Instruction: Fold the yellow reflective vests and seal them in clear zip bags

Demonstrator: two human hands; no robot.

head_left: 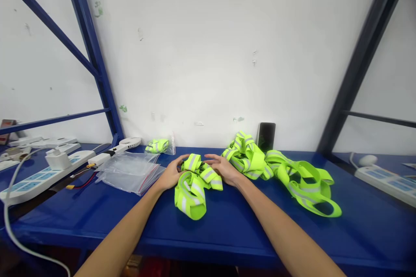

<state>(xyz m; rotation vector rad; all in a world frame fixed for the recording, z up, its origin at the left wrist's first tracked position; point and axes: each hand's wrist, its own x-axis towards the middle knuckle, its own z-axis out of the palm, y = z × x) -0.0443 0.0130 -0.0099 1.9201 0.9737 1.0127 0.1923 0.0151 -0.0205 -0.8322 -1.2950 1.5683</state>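
Lime strap (pixel 191 194), pale stripes, loose loops; right hand (pixel 224 169), fingers (pixel 212 156) apart; left hand (pixel 171 175), fingers' closure unclear

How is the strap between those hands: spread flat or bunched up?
Bunched up: the reflective strap curls into overlapping loops instead of lying flat.

A dark phone (pixel 266 137) leans against the white wall (pixel 208 52), right of a fan (pixel 131 142).
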